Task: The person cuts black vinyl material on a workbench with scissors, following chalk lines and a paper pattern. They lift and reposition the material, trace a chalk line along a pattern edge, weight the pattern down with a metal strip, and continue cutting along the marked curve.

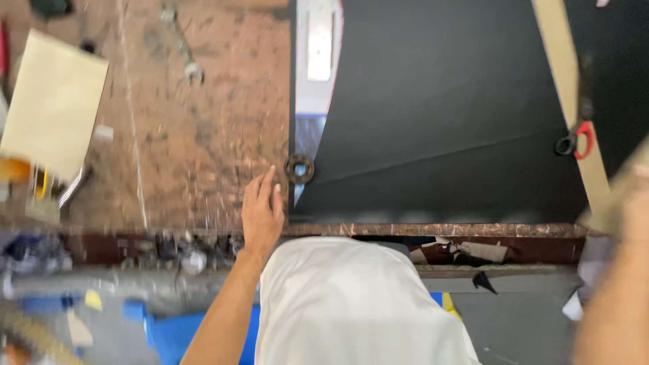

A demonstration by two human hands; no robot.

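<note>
Left hand (262, 213) flat at frame centre, fingers spread, holding nothing; metal ring (299, 169) just up-right of fingertips, on black sheet's (439, 108) edge. Right hand (625, 203) blurred at right edge, far from ring, grip unreadable.

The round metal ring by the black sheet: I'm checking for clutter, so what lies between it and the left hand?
Nothing: in the head view only bare worn tabletop separates the left hand from the ring.

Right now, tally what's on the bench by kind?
Black sheet: 1
Rusty metal ring, by the left hand: 1
Red-handled scissors: 1
Wrench: 1
Cream card: 1
Tan strip: 1
Total: 6
</note>
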